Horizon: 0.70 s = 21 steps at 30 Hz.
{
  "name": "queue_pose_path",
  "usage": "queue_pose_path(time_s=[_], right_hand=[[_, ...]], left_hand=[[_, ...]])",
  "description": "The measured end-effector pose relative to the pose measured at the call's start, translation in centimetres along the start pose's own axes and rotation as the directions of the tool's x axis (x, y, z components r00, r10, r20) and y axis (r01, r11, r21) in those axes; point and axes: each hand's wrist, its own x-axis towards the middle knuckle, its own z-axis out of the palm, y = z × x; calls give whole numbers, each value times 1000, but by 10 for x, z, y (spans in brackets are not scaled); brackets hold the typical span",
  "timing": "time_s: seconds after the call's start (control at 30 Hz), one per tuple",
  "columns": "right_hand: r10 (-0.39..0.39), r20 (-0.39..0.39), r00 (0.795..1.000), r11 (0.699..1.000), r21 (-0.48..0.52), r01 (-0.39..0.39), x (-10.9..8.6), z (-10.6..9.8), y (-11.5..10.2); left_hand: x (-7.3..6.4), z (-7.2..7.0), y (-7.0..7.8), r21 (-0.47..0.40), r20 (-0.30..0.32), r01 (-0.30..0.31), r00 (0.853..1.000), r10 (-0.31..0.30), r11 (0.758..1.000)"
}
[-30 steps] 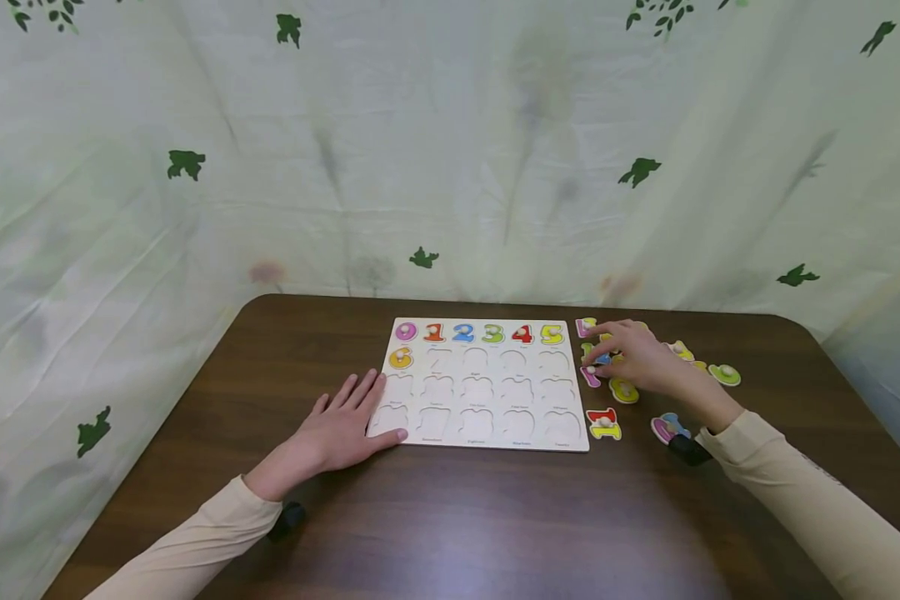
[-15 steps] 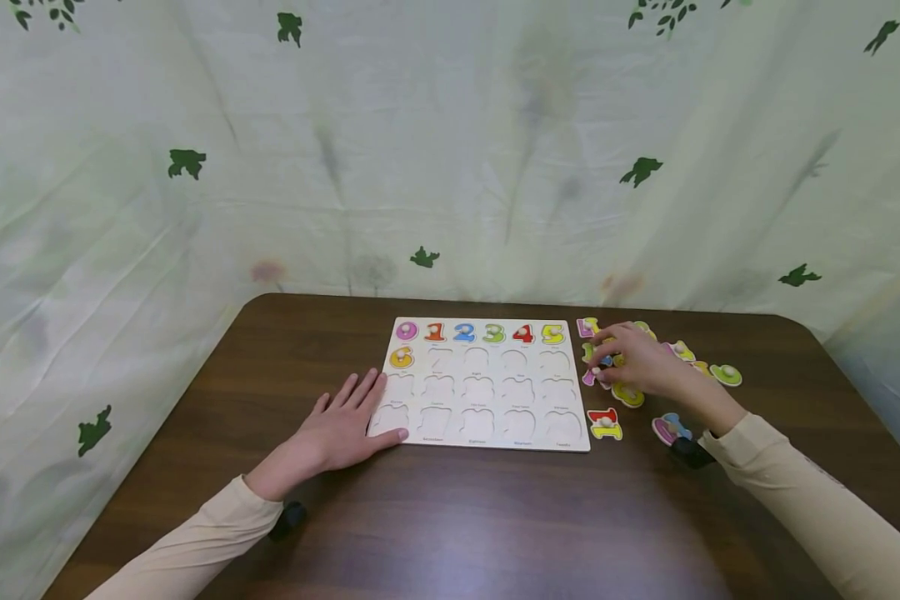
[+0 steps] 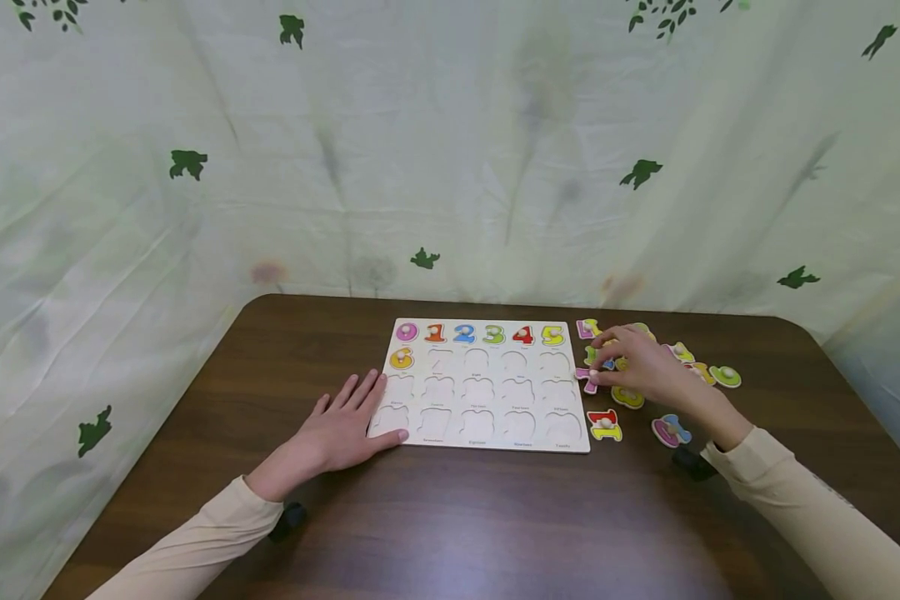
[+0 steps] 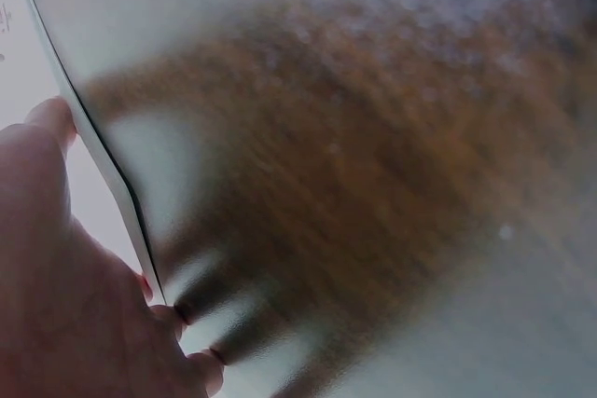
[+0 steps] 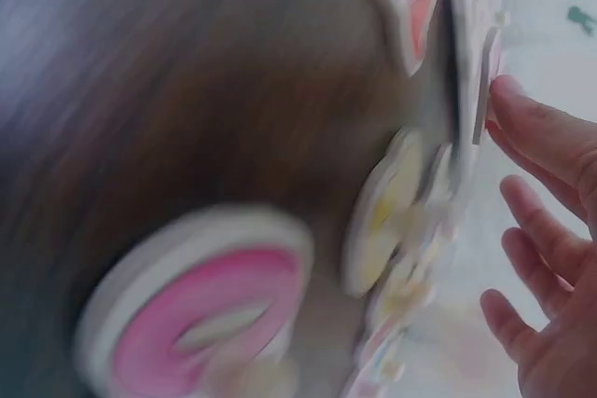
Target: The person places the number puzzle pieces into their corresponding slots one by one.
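A white number puzzle board (image 3: 487, 448) lies on the table, with colourful knobbed numbers 0 to 5 along its top row and an orange 6 (image 3: 401, 358) below the 0. My left hand (image 3: 342, 427) rests flat with spread fingers on the board's left edge; the left wrist view shows its thumb (image 4: 54, 118) at the rim. By the board's right edge, my right hand (image 3: 641, 364) pinches a pink number puzzle piece (image 3: 585, 381) between thumb and fingertips. In the right wrist view this piece (image 5: 488, 76) is edge-on, so its digit cannot be read.
Several loose number pieces lie right of the board, some under my right hand. A red and yellow piece (image 3: 604, 425) sits by the board's lower right; a pink and blue piece (image 3: 671, 431) and a green one (image 3: 724, 377) lie farther right. A curtain (image 3: 450, 167) hangs behind the table.
The pink piece has turned and shifted slightly left towards the board in my right fingers. My left hand and the board have stayed in place.
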Motion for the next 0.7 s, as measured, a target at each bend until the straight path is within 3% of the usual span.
queue_pose_path(time_s=[0.4, 0.7], right_hand=[[-35, -76, 997, 993, 112, 44, 37, 12, -46], [-17, -68, 998, 987, 158, 28, 80, 31, -70]], left_hand=[[2, 5, -5, -4, 3, -1, 1000, 1, 1000], [2, 5, -5, 5, -3, 0, 1000, 0, 1000]])
